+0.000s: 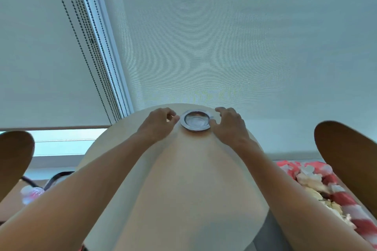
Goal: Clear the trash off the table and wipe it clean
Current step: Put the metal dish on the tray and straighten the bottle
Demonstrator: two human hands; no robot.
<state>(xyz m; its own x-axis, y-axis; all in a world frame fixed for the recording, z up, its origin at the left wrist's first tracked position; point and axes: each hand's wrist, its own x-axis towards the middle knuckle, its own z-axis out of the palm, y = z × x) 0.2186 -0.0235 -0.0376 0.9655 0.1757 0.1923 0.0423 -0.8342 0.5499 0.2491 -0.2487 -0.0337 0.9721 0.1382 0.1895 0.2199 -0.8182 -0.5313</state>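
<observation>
Left hand (pixel 158 123) fingers curled, tips at left rim of ashtray (pixel 195 121); firm grip not clear. Right hand (pixel 229 123) fingers curled loosely, thumb touching right rim. Ashtray round, no long axis, upright, open side up, at far edge of table (pixel 189 179). Red-white bag (pixel 334 193) right.

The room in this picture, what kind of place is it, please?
Probably a café or lounge corner beside a window, though a home is possible. A small round table stands against roller blinds with bead chains, a metal ashtray-like dish lies on it, and curved wooden chair backs flank it.
</observation>
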